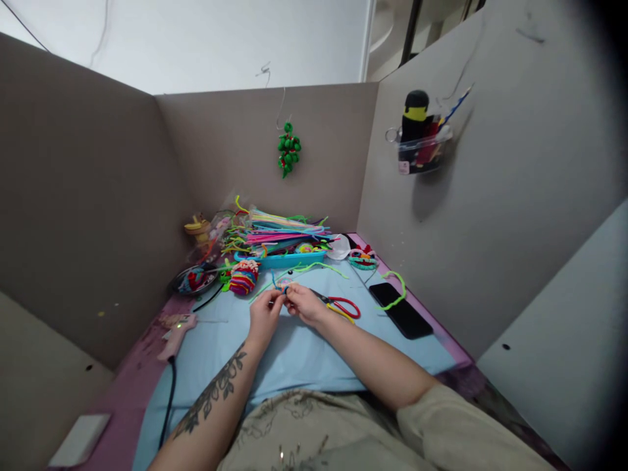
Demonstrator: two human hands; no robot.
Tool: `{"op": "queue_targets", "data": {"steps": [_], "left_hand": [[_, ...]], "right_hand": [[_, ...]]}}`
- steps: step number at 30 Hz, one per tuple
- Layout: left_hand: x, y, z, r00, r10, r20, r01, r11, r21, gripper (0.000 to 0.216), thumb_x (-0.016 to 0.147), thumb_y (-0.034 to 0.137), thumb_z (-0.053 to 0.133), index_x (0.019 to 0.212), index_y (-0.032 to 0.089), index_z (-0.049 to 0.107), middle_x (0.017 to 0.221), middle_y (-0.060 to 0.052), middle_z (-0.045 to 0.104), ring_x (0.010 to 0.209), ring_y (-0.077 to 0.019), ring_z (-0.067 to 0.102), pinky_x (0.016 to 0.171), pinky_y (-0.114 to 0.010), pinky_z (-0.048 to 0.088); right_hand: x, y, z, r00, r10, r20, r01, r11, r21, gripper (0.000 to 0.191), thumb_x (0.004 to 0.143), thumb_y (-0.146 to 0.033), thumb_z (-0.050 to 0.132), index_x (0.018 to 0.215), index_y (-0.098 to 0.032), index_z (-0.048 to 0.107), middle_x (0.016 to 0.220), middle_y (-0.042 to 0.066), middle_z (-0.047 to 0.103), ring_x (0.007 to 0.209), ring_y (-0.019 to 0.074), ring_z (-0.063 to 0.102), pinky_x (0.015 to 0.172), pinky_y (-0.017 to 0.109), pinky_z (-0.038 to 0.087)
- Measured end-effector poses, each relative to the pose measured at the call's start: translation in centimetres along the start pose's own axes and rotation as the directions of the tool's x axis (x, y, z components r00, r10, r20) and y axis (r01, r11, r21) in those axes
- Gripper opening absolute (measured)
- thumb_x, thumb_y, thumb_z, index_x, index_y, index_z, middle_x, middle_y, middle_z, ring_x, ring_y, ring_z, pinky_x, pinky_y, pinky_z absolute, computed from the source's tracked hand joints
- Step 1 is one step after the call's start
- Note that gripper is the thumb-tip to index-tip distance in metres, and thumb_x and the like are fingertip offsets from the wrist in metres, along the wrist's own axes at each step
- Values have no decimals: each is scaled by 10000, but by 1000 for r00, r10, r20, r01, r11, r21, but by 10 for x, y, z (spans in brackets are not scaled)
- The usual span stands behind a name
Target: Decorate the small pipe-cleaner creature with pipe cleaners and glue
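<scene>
My left hand (263,315) and my right hand (305,305) meet over the middle of the blue cloth (294,350). Both have their fingertips pinched together on a small piece of blue pipe cleaner (274,280), whose end sticks up above the left fingers. Fingers cover most of the piece, and its shape is hard to make out. Scissors with red and yellow handles (346,306) lie just right of my right hand, partly behind its wrist. A light green pipe cleaner (318,265) stretches across the cloth beyond the hands.
A blue tray (289,260) piled with coloured pipe cleaners stands at the back. Left are a striped ball-like piece (244,277), a dark bowl (196,280) and a pink glue gun (177,337). At right lies a phone (403,314). Grey partitions (275,111) enclose the table.
</scene>
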State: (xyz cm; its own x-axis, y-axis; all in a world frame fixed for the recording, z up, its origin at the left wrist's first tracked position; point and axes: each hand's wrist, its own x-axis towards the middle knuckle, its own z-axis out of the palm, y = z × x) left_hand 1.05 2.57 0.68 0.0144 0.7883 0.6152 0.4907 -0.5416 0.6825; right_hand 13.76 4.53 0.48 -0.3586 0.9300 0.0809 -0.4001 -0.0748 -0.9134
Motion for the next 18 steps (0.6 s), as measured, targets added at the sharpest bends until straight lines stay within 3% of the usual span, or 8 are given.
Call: {"op": "queue_targets", "data": {"steps": [8,14,18], "left_hand": [[-2,2,0,999,10,36,-10,1000,14,173,799,304,537,752,169,634,723,-26,634,658,-132,569,581,-220,450],[-3,7,1,1000,-7,23,7,1000,4,180,801,311,530,777,165,633,736,-30,638,664,-131,571,580,-218,458],[-1,6,-1,1000,-19,2,19,1000,-8,178,799,312,530,772,162,623,722,-30,628,658,-131,570,565,-213,461]], "right_hand": [[3,1,0,996,-46,-72,44,998,-35,312,701,-452,603,676,-174,466,513,-60,417,413,50,330,374,182,225],[4,1,-5,999,-22,-47,24,999,38,300,672,-427,638,669,-177,473,499,-59,425,402,50,312,374,189,179],[5,0,-12,993,-113,-39,106,982,-156,279,682,-403,637,627,-171,491,474,-66,391,416,57,292,405,204,196]]}}
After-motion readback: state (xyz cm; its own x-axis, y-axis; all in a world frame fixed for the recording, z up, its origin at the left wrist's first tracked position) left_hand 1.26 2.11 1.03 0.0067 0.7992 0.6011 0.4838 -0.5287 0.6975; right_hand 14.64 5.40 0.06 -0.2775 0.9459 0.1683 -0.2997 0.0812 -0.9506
